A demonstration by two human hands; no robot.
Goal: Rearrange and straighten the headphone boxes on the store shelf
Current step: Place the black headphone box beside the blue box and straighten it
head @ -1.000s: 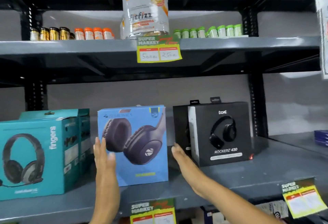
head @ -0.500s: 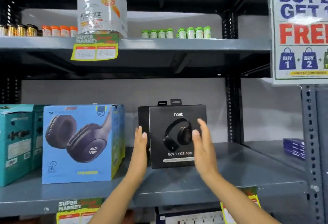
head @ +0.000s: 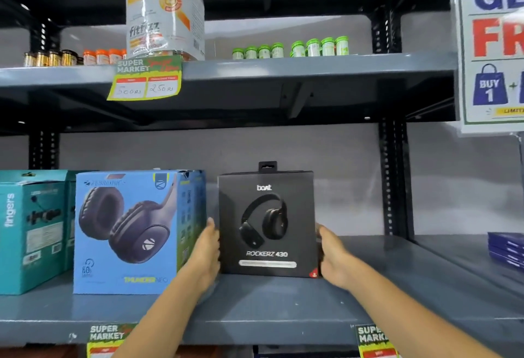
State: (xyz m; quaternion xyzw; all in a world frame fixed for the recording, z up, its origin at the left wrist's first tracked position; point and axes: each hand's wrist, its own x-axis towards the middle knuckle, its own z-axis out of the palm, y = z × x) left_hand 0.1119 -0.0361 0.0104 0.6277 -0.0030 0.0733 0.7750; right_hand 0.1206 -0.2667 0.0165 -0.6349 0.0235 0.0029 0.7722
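Head view: both hands (head: pixel 205 255) (head: pixel 336 258) clasp black box (head: pixel 268 224) edges.

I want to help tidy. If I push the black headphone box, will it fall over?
Probably not easily: the black box sits flat on the shelf. It is tall and looks thin, so a high push might tip it. Both hands, left and right, steady its sides.

Left hand (head: pixel 205 252) and right hand (head: pixel 333 255) raised, palms facing inward, arms outstretched
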